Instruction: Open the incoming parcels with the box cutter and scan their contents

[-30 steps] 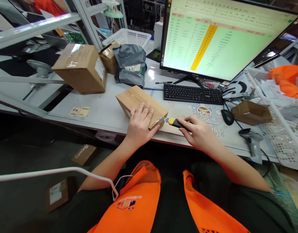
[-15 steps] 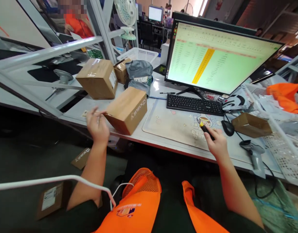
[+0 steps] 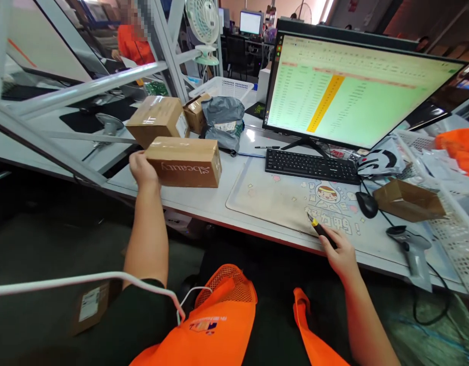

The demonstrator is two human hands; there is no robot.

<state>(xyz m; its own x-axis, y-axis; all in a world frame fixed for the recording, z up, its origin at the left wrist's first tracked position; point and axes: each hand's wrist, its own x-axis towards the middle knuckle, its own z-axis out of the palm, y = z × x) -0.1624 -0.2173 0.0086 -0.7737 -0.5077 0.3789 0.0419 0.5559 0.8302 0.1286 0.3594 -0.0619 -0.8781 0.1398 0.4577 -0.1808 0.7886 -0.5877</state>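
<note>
My left hand (image 3: 143,170) grips the left end of a brown cardboard box (image 3: 186,170) printed "beauty", its fingers partly hidden behind the box. The box has its long printed side toward me, with tape along its edges. My right hand (image 3: 340,251) is closed around a black and yellow utility knife (image 3: 321,230), blade end pointing up and left over the desk mat (image 3: 265,193). Behind the held box stand a larger taped carton (image 3: 158,117), a small carton (image 3: 195,114) and a grey plastic mailer bag (image 3: 223,119).
A monitor (image 3: 356,91) stands behind the keyboard (image 3: 311,165). To the right are a mouse (image 3: 367,204), an open small carton (image 3: 408,200), a barcode scanner (image 3: 412,249) and a white basket (image 3: 456,223). Metal frame bars (image 3: 93,86) cross the left; a carton (image 3: 91,307) lies below.
The printed box has turned so its long lettered side faces me, and my left hand now holds its left end. My right hand and knife have shifted slightly lower, toward the desk edge.
</note>
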